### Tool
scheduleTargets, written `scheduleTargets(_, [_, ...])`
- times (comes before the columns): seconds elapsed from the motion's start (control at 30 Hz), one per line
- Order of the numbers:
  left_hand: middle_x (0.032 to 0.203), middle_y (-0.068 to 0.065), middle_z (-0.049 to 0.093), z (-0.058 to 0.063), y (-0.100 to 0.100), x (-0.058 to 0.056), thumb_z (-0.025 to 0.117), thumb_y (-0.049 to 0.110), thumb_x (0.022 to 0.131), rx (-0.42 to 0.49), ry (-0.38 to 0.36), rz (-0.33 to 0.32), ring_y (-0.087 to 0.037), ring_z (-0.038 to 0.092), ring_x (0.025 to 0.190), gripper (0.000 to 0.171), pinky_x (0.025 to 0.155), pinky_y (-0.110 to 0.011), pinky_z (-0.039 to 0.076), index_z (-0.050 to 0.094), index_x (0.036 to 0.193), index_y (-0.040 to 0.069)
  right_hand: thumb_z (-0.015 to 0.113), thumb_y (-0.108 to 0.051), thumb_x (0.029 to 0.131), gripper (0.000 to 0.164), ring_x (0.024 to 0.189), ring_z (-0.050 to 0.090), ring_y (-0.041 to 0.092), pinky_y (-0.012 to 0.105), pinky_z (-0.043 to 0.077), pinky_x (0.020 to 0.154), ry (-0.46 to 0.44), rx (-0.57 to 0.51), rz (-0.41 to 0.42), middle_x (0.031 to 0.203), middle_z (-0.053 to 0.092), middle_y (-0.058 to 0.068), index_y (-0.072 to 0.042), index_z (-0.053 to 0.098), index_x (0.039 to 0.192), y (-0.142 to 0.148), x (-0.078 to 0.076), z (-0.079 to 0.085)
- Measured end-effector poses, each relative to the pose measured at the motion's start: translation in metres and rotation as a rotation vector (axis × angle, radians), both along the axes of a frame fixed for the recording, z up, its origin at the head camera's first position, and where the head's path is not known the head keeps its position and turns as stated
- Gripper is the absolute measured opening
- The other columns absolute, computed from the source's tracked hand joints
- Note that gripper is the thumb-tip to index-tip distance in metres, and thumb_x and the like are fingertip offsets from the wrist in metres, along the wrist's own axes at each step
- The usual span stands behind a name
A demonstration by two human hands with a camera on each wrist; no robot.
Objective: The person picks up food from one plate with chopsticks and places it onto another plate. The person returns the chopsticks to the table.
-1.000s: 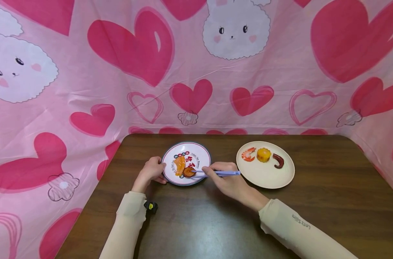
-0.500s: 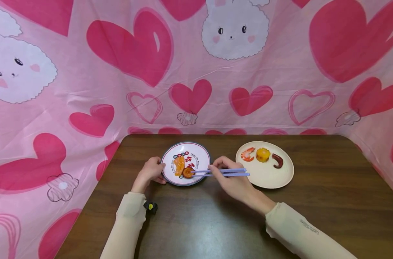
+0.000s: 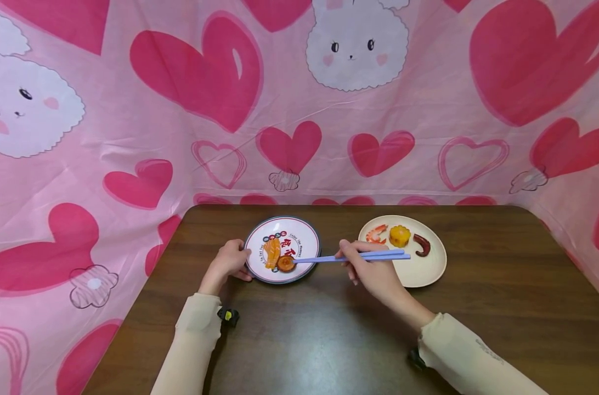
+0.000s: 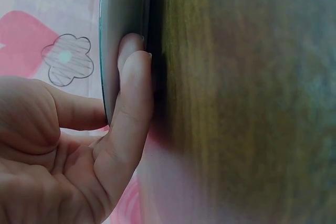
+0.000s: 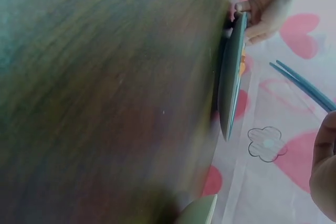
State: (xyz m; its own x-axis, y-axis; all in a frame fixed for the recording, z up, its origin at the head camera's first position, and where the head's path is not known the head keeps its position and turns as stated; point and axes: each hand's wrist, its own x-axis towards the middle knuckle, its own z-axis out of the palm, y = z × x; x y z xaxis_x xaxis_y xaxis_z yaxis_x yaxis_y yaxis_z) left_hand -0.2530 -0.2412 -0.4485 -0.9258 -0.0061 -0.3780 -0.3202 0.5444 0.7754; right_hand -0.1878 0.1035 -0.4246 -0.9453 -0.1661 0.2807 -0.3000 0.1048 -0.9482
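A pair of chopsticks runs almost straight across the head view, tips to the left at the brown round slice, blunt ends to the right over the cream plate. The right hand grips them between thumb and fingers; the right wrist view shows the tips raised clear of the round plate (from above they seem to meet the slice). The left hand pinches that plate's left edge, thumb on the rim, fingertips underneath.

The sticks are slim, plain and lavender, lying close together. The round plate is white with a blue rim, red lettering and an orange striped piece beside the slice. The cream plate bears a shrimp, a yellow scalloped piece and a dark red curl.

The right hand hides part of the cream plate's near-left rim; the right wrist view cuts that hand off and blurs the table.
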Motion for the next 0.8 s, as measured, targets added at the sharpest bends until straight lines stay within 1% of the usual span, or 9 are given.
scheduleTargets(0.13, [0.090, -0.022, 0.060, 0.000, 0.000, 0.000, 0.053, 0.015, 0.111, -0.004, 0.002, -0.005, -0.025, 0.069, 0.058, 0.029, 0.060, -0.034, 0.064, 0.049, 0.131, -0.006, 0.059, -0.026, 0.110, 0.040, 0.046, 0.050, 0.016, 0.023, 0.049, 0.042, -0.111, -0.116, 0.006, 0.065, 0.059, 0.018, 0.008, 0.074, 0.094, 0.007, 0.001, 0.001])
scheduleTargets(0.23, [0.090, -0.022, 0.060, 0.001, 0.001, 0.001, 0.053, 0.015, 0.111, -0.005, 0.000, -0.002, -0.025, 0.069, 0.058, 0.030, 0.060, -0.034, 0.064, 0.049, 0.132, -0.006, 0.062, -0.023, 0.108, 0.037, 0.049, 0.050, 0.013, 0.020, 0.048, 0.044, -0.168, -0.187, 0.017, 0.070, 0.061, 0.016, 0.012, 0.071, 0.100, 0.012, 0.003, 0.001])
scheduleTargets(0.3, [0.090, -0.022, 0.061, 0.001, 0.001, 0.000, 0.052, 0.015, 0.111, -0.007, -0.003, -0.001, -0.025, 0.069, 0.059, 0.031, 0.060, -0.034, 0.064, 0.048, 0.133, -0.006, 0.064, -0.017, 0.107, 0.033, 0.050, 0.050, 0.011, 0.019, 0.048, 0.044, -0.173, -0.210, 0.026, 0.071, 0.062, 0.013, 0.015, 0.068, 0.103, 0.015, 0.004, 0.001])
scheduleTargets(0.37, [0.091, -0.022, 0.061, 0.001, 0.001, 0.000, 0.052, 0.015, 0.111, -0.008, -0.007, 0.000, -0.025, 0.069, 0.059, 0.031, 0.061, -0.034, 0.064, 0.048, 0.133, -0.006, 0.065, -0.013, 0.106, 0.029, 0.051, 0.052, 0.011, 0.020, 0.049, 0.045, -0.162, -0.212, 0.025, 0.072, 0.061, 0.012, 0.016, 0.067, 0.105, 0.019, 0.005, 0.000])
scheduleTargets(0.43, [0.091, -0.022, 0.061, 0.001, 0.001, 0.000, 0.052, 0.015, 0.112, -0.009, -0.010, 0.001, -0.025, 0.069, 0.060, 0.031, 0.061, -0.034, 0.064, 0.048, 0.134, -0.006, 0.065, -0.011, 0.106, 0.029, 0.051, 0.054, 0.012, 0.023, 0.053, 0.046, -0.139, -0.201, 0.017, 0.074, 0.061, 0.015, 0.017, 0.066, 0.107, 0.022, 0.007, 0.000])
scheduleTargets(0.53, [0.092, -0.022, 0.060, 0.002, 0.001, 0.000, 0.052, 0.016, 0.111, -0.011, -0.012, 0.001, -0.025, 0.069, 0.060, 0.031, 0.061, -0.034, 0.064, 0.048, 0.133, -0.006, 0.066, -0.009, 0.105, 0.023, 0.052, 0.059, 0.015, 0.030, 0.058, 0.047, -0.087, -0.180, -0.001, 0.075, 0.061, 0.020, 0.014, 0.066, 0.107, 0.026, 0.010, -0.001])
scheduleTargets(0.6, [0.092, -0.022, 0.060, 0.002, 0.001, 0.001, 0.052, 0.016, 0.111, -0.012, -0.009, 0.000, -0.025, 0.069, 0.060, 0.030, 0.061, -0.034, 0.064, 0.049, 0.132, -0.006, 0.066, -0.005, 0.104, 0.018, 0.052, 0.060, 0.017, 0.033, 0.059, 0.047, -0.035, -0.167, -0.005, 0.074, 0.060, 0.022, 0.013, 0.065, 0.106, 0.027, 0.011, -0.002])
scheduleTargets(0.7, [0.091, -0.022, 0.060, 0.002, 0.001, 0.001, 0.053, 0.015, 0.111, -0.012, -0.003, 0.000, -0.025, 0.069, 0.060, 0.028, 0.061, -0.034, 0.064, 0.050, 0.130, -0.005, 0.067, 0.000, 0.102, 0.011, 0.053, 0.062, 0.017, 0.032, 0.060, 0.049, 0.037, -0.153, -0.012, 0.071, 0.061, 0.019, 0.011, 0.067, 0.103, 0.029, 0.013, -0.002])
scheduleTargets(0.8, [0.091, -0.021, 0.060, 0.002, 0.001, 0.001, 0.053, 0.015, 0.111, -0.012, 0.000, -0.003, -0.025, 0.069, 0.059, 0.027, 0.061, -0.034, 0.064, 0.051, 0.129, -0.005, 0.067, 0.003, 0.101, 0.010, 0.056, 0.064, 0.017, 0.033, 0.062, 0.051, 0.070, -0.166, -0.017, 0.070, 0.064, 0.016, 0.012, 0.069, 0.100, 0.031, 0.015, 0.000])
